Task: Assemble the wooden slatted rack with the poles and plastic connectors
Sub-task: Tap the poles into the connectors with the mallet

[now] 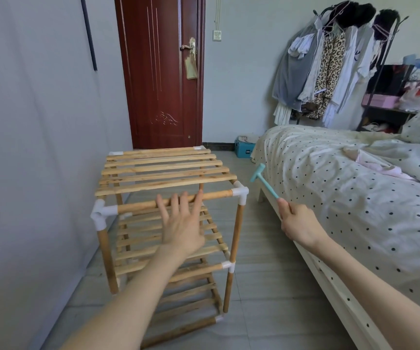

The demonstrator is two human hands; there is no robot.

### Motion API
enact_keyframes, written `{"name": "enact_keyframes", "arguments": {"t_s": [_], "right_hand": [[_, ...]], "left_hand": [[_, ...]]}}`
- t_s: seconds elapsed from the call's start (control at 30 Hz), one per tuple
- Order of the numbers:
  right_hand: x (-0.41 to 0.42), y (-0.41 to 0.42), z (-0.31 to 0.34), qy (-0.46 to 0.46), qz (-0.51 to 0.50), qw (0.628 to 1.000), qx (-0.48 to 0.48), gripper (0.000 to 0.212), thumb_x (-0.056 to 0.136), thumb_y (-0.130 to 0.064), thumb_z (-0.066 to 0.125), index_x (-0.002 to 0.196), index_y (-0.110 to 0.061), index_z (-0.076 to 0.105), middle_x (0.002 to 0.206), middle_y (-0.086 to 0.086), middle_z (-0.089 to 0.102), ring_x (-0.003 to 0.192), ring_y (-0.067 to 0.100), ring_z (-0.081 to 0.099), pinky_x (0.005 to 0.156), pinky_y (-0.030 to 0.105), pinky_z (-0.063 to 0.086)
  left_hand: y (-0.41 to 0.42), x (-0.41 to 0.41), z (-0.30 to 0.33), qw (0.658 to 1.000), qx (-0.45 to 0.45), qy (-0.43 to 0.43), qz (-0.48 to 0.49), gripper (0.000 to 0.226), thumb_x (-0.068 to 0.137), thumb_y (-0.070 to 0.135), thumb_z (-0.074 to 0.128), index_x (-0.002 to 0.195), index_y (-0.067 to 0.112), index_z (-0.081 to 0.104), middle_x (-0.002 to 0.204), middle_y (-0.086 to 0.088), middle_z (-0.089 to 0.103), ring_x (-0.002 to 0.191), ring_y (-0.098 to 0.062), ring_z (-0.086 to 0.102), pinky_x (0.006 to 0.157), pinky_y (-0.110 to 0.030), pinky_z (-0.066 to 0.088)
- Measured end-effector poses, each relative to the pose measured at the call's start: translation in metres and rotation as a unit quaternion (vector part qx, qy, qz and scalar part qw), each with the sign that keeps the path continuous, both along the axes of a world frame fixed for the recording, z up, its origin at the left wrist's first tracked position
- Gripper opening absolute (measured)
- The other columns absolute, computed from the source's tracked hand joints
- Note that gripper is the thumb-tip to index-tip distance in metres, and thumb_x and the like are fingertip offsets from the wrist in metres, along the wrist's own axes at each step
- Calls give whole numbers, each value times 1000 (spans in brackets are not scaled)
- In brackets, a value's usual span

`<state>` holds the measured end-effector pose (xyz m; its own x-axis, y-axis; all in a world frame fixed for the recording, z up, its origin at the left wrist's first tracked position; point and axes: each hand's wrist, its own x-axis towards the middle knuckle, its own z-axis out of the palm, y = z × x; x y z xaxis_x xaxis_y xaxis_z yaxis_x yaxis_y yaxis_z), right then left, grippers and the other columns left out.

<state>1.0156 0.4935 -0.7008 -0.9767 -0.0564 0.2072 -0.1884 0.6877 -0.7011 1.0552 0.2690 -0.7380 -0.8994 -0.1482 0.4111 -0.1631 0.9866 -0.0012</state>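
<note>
Now left hand (pixel 182 223) flat on round wooden pole (pixel 138 205); right hand (pixel 297 223) grips teal plastic hammer (pixel 264 181).

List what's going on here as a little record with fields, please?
place: bedroom floor between a wall and a bed
rack: three slatted tiers standing, white connectors at corners
left hand: fingers straight, over the top front pole
right hand: grips a small teal hammer, raised beside the top right connector
</note>
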Motion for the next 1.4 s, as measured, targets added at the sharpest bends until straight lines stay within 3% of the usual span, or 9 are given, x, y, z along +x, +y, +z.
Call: {"name": "enact_keyframes", "arguments": {"t_s": [0.27,0.53,0.63,0.73,0.9,1.0,1.17,1.3,1.4], "right_hand": [[7,7,12,-22,39,997,-63,45,101,-34,33,64,-9,41,46,3,48,40,16,41,49,26,37],[3,-18,19,-13,67,993,-97,46,101,-36,32,65,-11,42,50,4,47,40,14,42,44,23,36],[7,-20,20,-4,66,995,-79,46,101,-36,31,66,-9,45,51,5,50,41,15,44,47,26,38],[4,-18,22,44,30,996,-65,47,101,-35,29,64,-10,45,59,9,54,55,26,50,62,36,45],[-8,-25,37,35,-9,999,26,46,102,-36,22,65,-14,39,70,10,50,69,30,50,63,34,41],[-25,-33,74,-25,29,997,70,43,103,-31,22,68,-15,40,66,7,45,58,21,47,53,29,39],[-35,-46,77,207,-104,969,-90,42,103,-32,21,93,-3,50,79,16,52,76,33,54,69,44,43],[-45,-55,15,-98,-46,994,27,39,102,-22,19,123,-11,49,73,4,47,69,24,53,62,36,44],[-52,-54,28,90,-105,988,-62,43,102,-36,17,95,-7,49,77,11,51,74,29,51,71,41,45]], "left_hand": [[-30,-12,-10,982,115,115,-98,61,78,60,16,119,33,52,102,14,47,104,-9,38,84,-25,10],[-108,18,-2,937,300,138,-112,46,77,57,26,66,26,58,82,10,57,98,-11,43,93,-25,13],[-146,17,11,958,270,89,26,20,89,37,48,87,22,61,105,0,54,121,-23,37,110,-40,8],[-160,13,42,967,220,26,126,32,92,26,52,123,20,54,137,-8,43,136,-23,23,111,-50,8],[-91,23,51,977,209,-39,-20,54,99,46,24,146,19,29,156,-4,20,144,-22,14,116,-49,16],[-58,30,39,979,128,-157,-21,57,96,56,3,149,36,8,158,10,-3,146,-19,-9,115,-54,-2],[-65,31,41,976,126,-176,-8,57,95,58,2,148,40,6,158,12,-4,145,-16,-11,116,-53,-3],[-62,31,40,977,126,-174,-10,56,95,58,4,148,40,7,158,13,-3,145,-15,-10,117,-50,-1],[-58,28,38,977,126,-170,-14,55,95,57,5,148,40,7,158,12,-3,145,-16,-11,117,-50,0]]}}
